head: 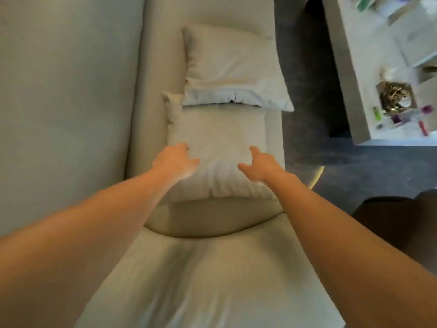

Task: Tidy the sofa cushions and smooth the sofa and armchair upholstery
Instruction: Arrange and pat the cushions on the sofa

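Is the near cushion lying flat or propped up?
Flat: the near cushion lies face up on the sofa seat, the far cushion overlapping its edge.

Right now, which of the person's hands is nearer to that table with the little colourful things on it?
Right. The right hand is over the near cushion's table-side half; the left hand is over its far side, by the sofa backrest. The table stands across the dark floor.

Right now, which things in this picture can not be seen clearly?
- Table items, head view: blurred and too small to name.
- Near cushion: the far cushion covers its far edge.
- Left hand and right hand: blur hides whether fingertips touch the cushion.
- Sofa: cut by the frame edges.
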